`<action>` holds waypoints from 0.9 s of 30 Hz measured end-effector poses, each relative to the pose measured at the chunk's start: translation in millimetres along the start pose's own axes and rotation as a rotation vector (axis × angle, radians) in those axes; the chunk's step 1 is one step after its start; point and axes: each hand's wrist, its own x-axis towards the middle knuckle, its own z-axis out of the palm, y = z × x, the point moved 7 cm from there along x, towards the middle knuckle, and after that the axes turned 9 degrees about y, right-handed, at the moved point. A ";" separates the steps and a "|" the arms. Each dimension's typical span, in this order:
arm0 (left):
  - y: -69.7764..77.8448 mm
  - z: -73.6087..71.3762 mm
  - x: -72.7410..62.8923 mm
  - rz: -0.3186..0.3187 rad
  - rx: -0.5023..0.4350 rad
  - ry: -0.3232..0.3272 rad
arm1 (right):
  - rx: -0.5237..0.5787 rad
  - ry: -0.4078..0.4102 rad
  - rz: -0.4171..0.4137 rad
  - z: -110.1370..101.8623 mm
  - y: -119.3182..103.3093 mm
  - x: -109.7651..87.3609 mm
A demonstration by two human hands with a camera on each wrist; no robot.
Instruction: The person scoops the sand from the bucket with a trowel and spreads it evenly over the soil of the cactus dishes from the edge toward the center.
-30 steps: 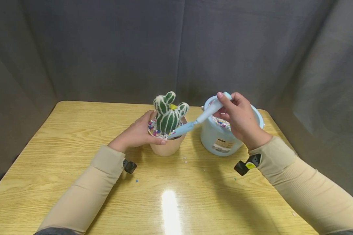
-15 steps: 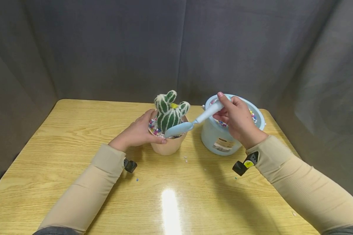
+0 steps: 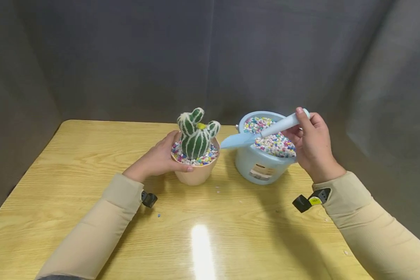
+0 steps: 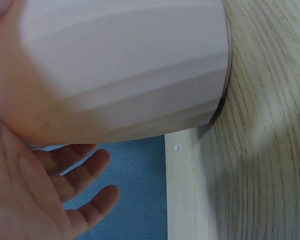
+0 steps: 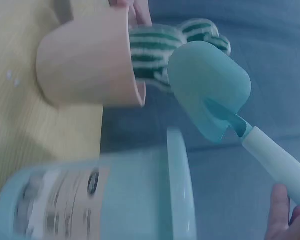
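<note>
My left hand (image 3: 159, 157) grips a peach flowerpot (image 3: 195, 175) by its rim, thumb on the near side. A green cactus (image 3: 195, 144) with white fuzzy stripes stands in it among multicoloured pebbles (image 3: 210, 157). In the left wrist view, several fingers (image 4: 97, 167) show past the pot's side. My right hand (image 3: 315, 146) holds a light blue trowel (image 3: 281, 125) by the end of its handle. The blade is above the blue bucket's left rim, its tip near the pot. In the right wrist view, the blade (image 5: 205, 85) overlaps the cactus.
The light blue bucket (image 3: 246, 163), with a label on its front, is filled with multicoloured pebbles (image 3: 274, 144). It stands right of the pot. Loose pebbles lie on the wooden table (image 3: 133, 241), one blue pebble (image 3: 159, 215) near my left wrist. Grey curtains (image 3: 133, 58) hang behind and beside the table.
My right hand has moved the trowel right, from over the pot to over the bucket's left rim. The near-side pebbles in the pot now show. My left hand stays on the pot.
</note>
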 end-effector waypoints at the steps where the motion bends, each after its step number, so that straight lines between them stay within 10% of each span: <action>1: -0.3 -1.0 -0.8 -0.002 -0.001 0.001 | 0.011 0.001 0.002 -3.6 -0.7 0.8; 27: -2.2 4.3 -1.4 0.004 -0.049 0.006 | 0.079 0.411 -0.058 -114.9 2.2 26.8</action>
